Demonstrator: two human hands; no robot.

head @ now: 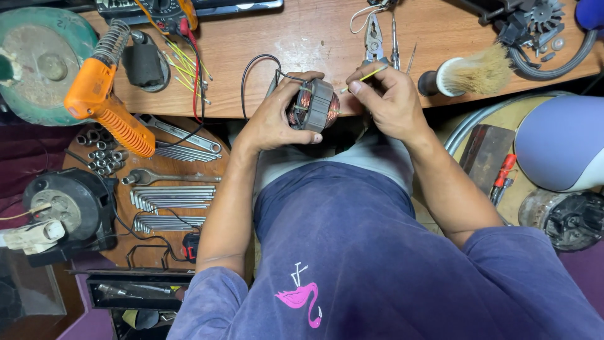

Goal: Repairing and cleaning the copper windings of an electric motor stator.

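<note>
While the left hand (274,119) grips a motor coil (313,105), the right hand (391,101) pinches a thin yellow sleeve (365,75). Pliers (374,39) lie on the worktop (302,31) at twelve o'clock.

A wooden workbench (264,38) runs across the top, beyond the hands, its edge level with them. Left of the hands and lower stands a round wooden table (176,165). Below that sits a dark open drawer (135,291). The light is even and bright.
</note>
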